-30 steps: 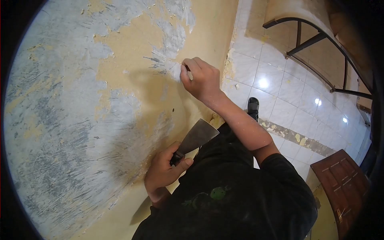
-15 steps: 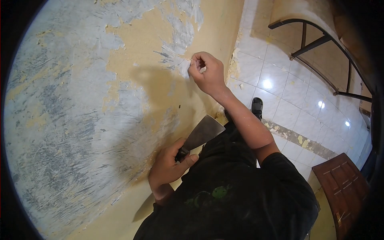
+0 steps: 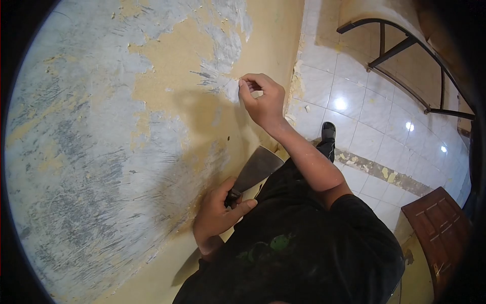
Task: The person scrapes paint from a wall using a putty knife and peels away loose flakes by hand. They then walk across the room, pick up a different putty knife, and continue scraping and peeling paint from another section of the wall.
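Note:
My left hand (image 3: pixel 217 213) is closed around the short dark handle of a paint scraper (image 3: pixel 259 167). The scraper's broad metal blade points up and to the right, in front of my dark shirt. Higher up, my right hand (image 3: pixel 266 104) is at the wall (image 3: pixel 172 61), with thumb and forefinger pinched together beside the edge of a bare grey patch. Whatever may be between those fingertips is too small to make out. Ragged yellow paint remains around the scraped grey-white areas.
Paint flakes (image 3: pixel 307 108) lie on the white tiled floor (image 3: pixel 349 96) along the wall's foot. A dark metal frame (image 3: pixel 400 53) stands at the upper right. A brown panelled door (image 3: pixel 438 228) is at the lower right. My shoe (image 3: pixel 328 131) rests on the tiles.
My right hand stays pinched at nearly the same place on the wall, shifted slightly down. The left hand with the scraper has moved a little to the right.

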A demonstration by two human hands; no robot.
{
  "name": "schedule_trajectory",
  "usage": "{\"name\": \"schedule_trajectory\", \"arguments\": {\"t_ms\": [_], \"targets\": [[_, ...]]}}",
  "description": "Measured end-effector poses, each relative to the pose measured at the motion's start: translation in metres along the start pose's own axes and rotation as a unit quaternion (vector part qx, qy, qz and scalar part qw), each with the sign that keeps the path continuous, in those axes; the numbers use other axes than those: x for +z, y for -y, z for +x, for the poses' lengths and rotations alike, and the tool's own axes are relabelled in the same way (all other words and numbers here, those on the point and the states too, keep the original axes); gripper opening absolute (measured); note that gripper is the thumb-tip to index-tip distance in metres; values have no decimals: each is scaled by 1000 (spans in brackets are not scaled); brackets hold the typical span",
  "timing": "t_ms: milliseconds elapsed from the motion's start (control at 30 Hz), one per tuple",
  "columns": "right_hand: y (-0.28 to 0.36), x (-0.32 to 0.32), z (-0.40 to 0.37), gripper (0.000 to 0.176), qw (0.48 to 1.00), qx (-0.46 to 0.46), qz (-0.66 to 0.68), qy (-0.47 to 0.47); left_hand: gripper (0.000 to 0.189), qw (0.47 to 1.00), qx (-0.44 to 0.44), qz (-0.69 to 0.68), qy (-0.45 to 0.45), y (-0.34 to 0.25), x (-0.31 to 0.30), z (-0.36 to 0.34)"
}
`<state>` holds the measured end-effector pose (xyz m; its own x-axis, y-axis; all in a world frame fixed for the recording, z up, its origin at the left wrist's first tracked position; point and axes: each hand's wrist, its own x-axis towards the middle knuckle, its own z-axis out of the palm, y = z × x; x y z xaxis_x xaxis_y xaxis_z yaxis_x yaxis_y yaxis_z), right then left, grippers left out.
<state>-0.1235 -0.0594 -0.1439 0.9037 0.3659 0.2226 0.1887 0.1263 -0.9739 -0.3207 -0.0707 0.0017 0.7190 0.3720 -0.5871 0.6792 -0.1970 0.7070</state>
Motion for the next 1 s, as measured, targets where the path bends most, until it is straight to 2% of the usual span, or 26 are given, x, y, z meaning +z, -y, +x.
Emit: {"name": "schedule_trajectory", "arguments": {"t_ms": [33, 133, 200, 267, 333, 367, 433, 567, 633, 767, 833, 967, 1000], "targets": [[-1, 0, 2, 8, 999, -37, -35, 4, 34, 1000, -7, -7, -16, -3, 0, 0], [-3, -1, 9, 5, 994, -56, -81, 42, 33, 999, -6, -10, -32, -4, 1, 2], [-1, -1, 12, 6, 994, -41, -94, 49, 32, 999, 1, -6, -31, -4, 1, 2], [-5, -2, 13, 7, 992, -25, -107, 58, 32, 998, -33, -21, -53, -6, 2, 0], [-16, -4, 12, 9, 992, 82, -55, 85, 33, 998, -24, -20, -50, -2, 4, 0], [-21, -5, 11, 9, 992, 78, -56, 83, 34, 999, -13, -18, -49, -2, 3, 1], [-32, -6, 5, 13, 977, 180, 85, 79, 35, 998, -11, -18, -51, -6, 4, 2], [-32, -9, 4, 16, 979, 169, 68, 88, 36, 999, -4, 10, -53, -5, 5, 3], [-29, -10, 6, 15, 945, 242, 196, 96, 36, 999, -7, 14, -50, -3, 4, 2], [-19, -10, 4, 16, 927, 257, 260, 91, 36, 999, -15, 16, -50, 0, 6, 2], [-21, -8, 0, 19, 959, 190, 187, 90, 36, 999, -8, 21, -47, 2, 7, 3], [-29, 2, -3, 20, 969, 187, 122, 104, 36, 998, -7, 57, -39, 1, 6, 7], [-30, 4, -3, 19, 975, 159, 119, 97, 36, 998, -6, 59, -37, 1, 7, 7]]}}
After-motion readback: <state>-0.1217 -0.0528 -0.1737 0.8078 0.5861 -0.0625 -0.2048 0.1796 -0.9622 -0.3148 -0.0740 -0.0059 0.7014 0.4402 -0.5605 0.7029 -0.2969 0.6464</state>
